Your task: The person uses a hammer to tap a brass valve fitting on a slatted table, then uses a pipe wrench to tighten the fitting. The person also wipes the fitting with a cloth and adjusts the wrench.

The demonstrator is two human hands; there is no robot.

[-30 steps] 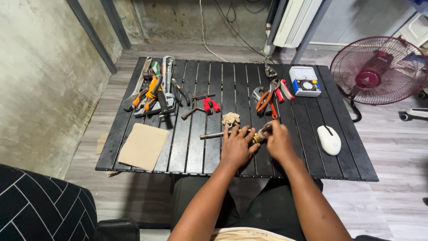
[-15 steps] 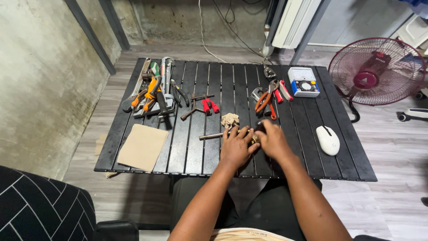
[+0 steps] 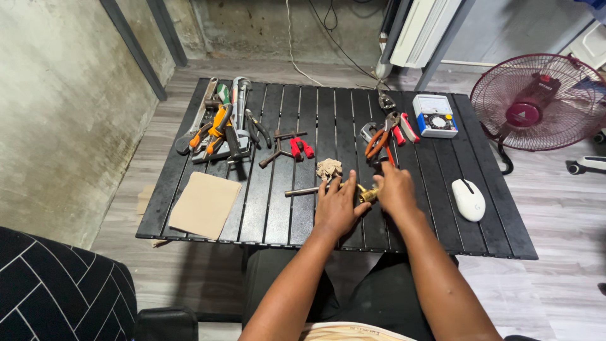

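Observation:
Both my hands meet over the middle front of a black slatted table (image 3: 303, 107). My left hand (image 3: 336, 207) and my right hand (image 3: 392, 189) pinch a small brass fitting (image 3: 367, 192) between their fingertips. A thin metal rod (image 3: 302, 191) lies on the slats just left of my left hand, which partly covers its right end. A crumpled tan rag (image 3: 329, 168) rests right behind my left fingers. Orange-handled pliers (image 3: 380, 140) lie just beyond my right hand.
A pile of hand tools (image 3: 221, 126) sits at the back left, red-handled pliers (image 3: 297, 148) mid-table, a sandpaper sheet (image 3: 204, 204) front left. A blue-and-white meter (image 3: 435, 116) and a white mouse (image 3: 468, 199) lie on the right. A red fan (image 3: 536, 101) stands on the floor beyond.
My hands have stayed together on the brass fitting, shifting only slightly; nothing else on the table has moved.

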